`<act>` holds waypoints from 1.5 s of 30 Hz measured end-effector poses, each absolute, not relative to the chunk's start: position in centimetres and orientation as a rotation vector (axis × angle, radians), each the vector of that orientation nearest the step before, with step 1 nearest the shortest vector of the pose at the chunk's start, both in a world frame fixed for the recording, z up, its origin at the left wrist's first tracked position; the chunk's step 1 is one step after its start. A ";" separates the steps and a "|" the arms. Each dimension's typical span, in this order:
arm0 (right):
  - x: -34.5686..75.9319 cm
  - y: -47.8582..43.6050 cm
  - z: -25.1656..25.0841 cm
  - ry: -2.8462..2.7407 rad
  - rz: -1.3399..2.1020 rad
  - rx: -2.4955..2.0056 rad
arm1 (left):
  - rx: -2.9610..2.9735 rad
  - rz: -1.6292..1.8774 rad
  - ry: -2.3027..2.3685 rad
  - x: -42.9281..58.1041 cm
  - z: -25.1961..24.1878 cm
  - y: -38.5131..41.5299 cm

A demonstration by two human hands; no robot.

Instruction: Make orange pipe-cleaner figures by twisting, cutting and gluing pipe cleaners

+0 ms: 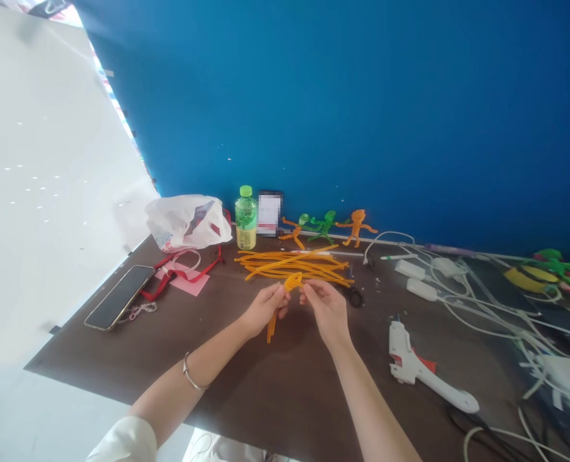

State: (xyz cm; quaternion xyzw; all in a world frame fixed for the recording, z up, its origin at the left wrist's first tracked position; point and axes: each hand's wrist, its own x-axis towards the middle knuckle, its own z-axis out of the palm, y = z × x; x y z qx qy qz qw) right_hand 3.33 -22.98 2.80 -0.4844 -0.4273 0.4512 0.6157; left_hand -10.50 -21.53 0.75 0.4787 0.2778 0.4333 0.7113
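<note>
Dark brown tabletop (246,398), its left edge running slantwise, a plain blue wall (337,109) rising behind it. Beyond the left edge, a bright, pale surface (34,212) with small glints of light. Your left hand (265,308) is over the middle of the table, thumb and fingers pinched on an orange coil (293,281); its loops stick up above your thumb, and straight orange ends (270,328) hang below your fingers. Your right hand (327,308) is just beside the coil's right side, thumb and forefinger drawn close together; you cannot tell from here whether a strand is caught between them.

Just behind your hands, loose orange stems (256,260) lie crosswise in a flat heap. Against the wall, left to right: a white plastic bag (174,218), an upright green-capped bottle (246,221), a propped device with a blurred screen (268,213), then three small figures: a thin orange one (292,233), a green one (329,224), a fuller orange one (356,226).

Left side of the table: a dark-screened phone (120,298), near it red ribbon (188,276) over pink paper (191,289). Right side: a white glue gun (410,359) on its side, red trigger facing right; past it, tangled white cables (496,321) and white adapters (422,289).
</note>
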 end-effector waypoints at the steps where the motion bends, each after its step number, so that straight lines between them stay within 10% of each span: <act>1: 3.3 -22.9 2.7 -0.954 1.081 -1.091 | 1.016 0.930 0.575 -10.5 0.8 -21.6; 20: 3.2 -23.0 2.9 -0.853 1.379 -0.962 | 0.802 0.581 0.359 -11.7 1.8 -21.3; 32: 2.2 -23.3 2.8 -0.992 1.035 -1.196 | 1.607 1.097 1.136 -10.6 0.6 -22.2; 45: 2.4 -23.5 2.4 -1.180 0.721 -1.272 | 1.175 1.032 0.890 -10.2 1.5 -22.5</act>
